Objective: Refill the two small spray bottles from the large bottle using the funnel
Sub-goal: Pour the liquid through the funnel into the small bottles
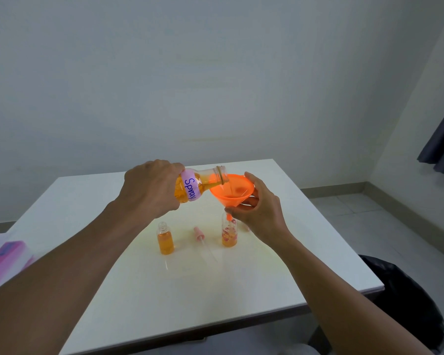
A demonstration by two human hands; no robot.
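Two small bottles [166,238] part-filled amber, left hand [151,188] gripping tilted large bottle [198,184], right fingers [251,201] clasping funnel [232,190], liquid seemingly pooled inside

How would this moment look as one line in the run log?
left hand: tilts large bottle, pouring | right hand: steadies funnel in flowered bottle | plain bottle: filled, uncapped | spray cap: on table

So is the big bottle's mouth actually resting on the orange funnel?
Cannot tell. In the head view the large bottle overlaps the funnel rim, so a resting neck and a hovering one look the same.
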